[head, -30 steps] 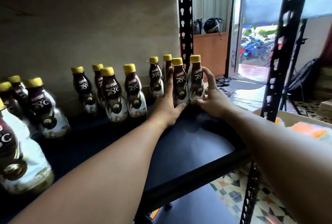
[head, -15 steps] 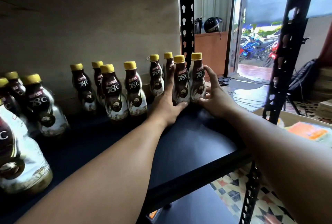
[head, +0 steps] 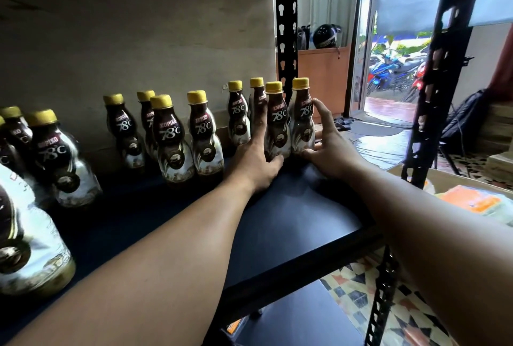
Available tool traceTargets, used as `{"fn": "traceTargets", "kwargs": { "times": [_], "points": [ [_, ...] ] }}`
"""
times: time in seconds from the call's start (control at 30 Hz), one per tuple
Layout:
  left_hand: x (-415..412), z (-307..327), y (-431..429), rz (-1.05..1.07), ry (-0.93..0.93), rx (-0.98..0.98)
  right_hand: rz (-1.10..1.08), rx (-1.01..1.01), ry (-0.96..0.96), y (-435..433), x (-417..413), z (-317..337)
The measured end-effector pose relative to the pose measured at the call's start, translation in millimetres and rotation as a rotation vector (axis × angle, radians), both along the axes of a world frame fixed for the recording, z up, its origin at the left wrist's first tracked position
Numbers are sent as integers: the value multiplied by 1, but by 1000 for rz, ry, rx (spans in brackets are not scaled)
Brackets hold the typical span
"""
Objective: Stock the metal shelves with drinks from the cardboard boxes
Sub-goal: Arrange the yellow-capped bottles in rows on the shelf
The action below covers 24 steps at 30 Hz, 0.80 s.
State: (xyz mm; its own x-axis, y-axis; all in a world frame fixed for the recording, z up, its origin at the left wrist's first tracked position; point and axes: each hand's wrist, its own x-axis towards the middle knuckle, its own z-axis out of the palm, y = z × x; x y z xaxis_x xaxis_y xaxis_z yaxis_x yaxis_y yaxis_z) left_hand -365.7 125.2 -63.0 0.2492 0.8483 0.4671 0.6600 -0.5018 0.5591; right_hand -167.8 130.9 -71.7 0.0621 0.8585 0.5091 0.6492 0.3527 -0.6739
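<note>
We see two brown-and-white plastic coffee bottles with yellow caps standing upright and touching at the right end of the dark blue metal shelf [head: 291,215], the left bottle [head: 277,123] and the right bottle [head: 301,121]. Both arms reach in and bracket the pair. The left hand [head: 255,162] rests on the shelf with its fingers [head: 259,123] straight up along the left bottle's side and its thumb laid across the foot. The right hand [head: 330,148] is spread and loosely open, with its thumb touching the right bottle's base and its fingertips just beside the shoulder.

Two more bottles [head: 238,112] stand close behind, and a cluster of four [head: 166,134] stands further left. Beyond these, nearer ones [head: 55,157] run to the left edge.

A beige cardboard sheet [head: 138,26] backs the shelf, and a black perforated upright [head: 286,40] rises behind the pair. To the right, beyond the shelf frame, an open cardboard box [head: 455,179] holds orange packets [head: 477,201]. Farther back, a black helmet [head: 323,36] sits on a wooden desk [head: 322,73] beside an open doorway [head: 388,68].
</note>
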Motion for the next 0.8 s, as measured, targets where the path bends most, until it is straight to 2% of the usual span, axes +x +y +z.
{"fn": "traceTargets", "kwargs": {
  "times": [0.5, 0.8],
  "points": [
    [1, 0, 0, 19, 14, -21, 2, -16, 12, 1, -2, -1],
    [1, -1, 4, 14, 2, -20, -62, -32, -47, -4, -3, 3]
  ]
}}
